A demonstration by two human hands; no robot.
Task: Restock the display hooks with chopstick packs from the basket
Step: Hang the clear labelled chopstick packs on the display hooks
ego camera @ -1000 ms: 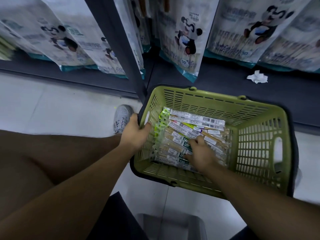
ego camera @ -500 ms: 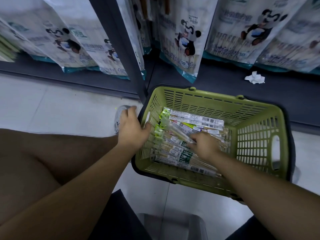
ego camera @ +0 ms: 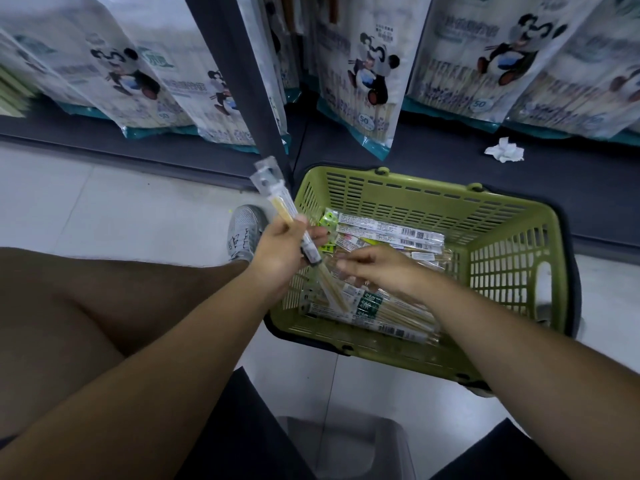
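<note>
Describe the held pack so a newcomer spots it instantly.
Start at the green basket on the floor. At its left rim the left hand grips a clear chopstick pack. Unlike the packs lying in the basket, it is raised, hang-tab end pointing up-left.

We find the held chopstick pack (ego camera: 280, 204) motion-blurred; panda bags (ego camera: 363, 74) cut off at the top edge; print on packs (ego camera: 391, 233) in the basket (ego camera: 519, 216) illegible.
</note>
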